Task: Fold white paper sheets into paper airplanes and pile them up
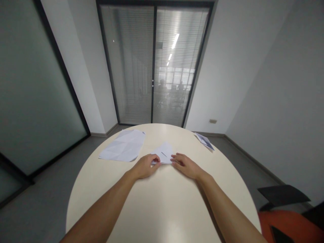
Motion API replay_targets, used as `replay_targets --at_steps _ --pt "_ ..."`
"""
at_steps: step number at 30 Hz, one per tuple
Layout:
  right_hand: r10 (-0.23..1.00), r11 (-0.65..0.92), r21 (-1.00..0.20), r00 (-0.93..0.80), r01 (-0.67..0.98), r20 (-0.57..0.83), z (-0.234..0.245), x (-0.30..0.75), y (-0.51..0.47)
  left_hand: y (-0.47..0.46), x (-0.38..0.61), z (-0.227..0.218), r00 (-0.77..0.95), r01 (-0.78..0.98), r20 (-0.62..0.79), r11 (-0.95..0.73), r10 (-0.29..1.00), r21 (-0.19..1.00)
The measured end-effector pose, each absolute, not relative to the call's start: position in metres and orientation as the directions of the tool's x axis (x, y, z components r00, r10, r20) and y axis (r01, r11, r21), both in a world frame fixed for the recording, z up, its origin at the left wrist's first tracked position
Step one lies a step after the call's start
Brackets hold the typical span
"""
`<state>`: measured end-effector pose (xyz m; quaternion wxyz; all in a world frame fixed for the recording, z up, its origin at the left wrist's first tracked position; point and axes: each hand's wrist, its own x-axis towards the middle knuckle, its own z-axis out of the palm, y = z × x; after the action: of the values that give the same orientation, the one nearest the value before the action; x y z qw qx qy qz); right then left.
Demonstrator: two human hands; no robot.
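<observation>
A small folded sheet of white paper (163, 150) lies on the table in front of me, with a short dark line on its upper face. My left hand (146, 165) is closed at the paper's near left corner, thumb and index finger pinching its edge. My right hand (187, 165) rests at the right corner with fingers stretched and slightly apart, the tips touching the paper's edge. Whether any paper lies under those right fingertips is hard to make out.
A larger creased white sheet (124, 145) lies at the table's left. Folded paper with dark markings (204, 141) sits near the right edge. The round cream table (157, 202) has an orange chair (291, 224) at its lower right. Glass doors with blinds (154, 67) stand beyond.
</observation>
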<state>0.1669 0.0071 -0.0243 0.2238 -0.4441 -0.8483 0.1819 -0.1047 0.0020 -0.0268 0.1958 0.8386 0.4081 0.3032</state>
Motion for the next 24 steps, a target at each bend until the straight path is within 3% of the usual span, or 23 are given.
replay_targets --at_steps 15,24 --pt "0.816 0.573 -0.542 -0.488 0.614 0.309 -0.025 0.162 0.007 0.016 -0.105 -0.046 0.376 0.675 0.42 -0.555 0.826 0.486" --pt "0.774 0.629 -0.466 -0.559 0.623 0.296 -0.031 0.157 0.005 0.016 -0.104 -0.045 0.353 0.794 0.393 -0.494 0.849 0.355"
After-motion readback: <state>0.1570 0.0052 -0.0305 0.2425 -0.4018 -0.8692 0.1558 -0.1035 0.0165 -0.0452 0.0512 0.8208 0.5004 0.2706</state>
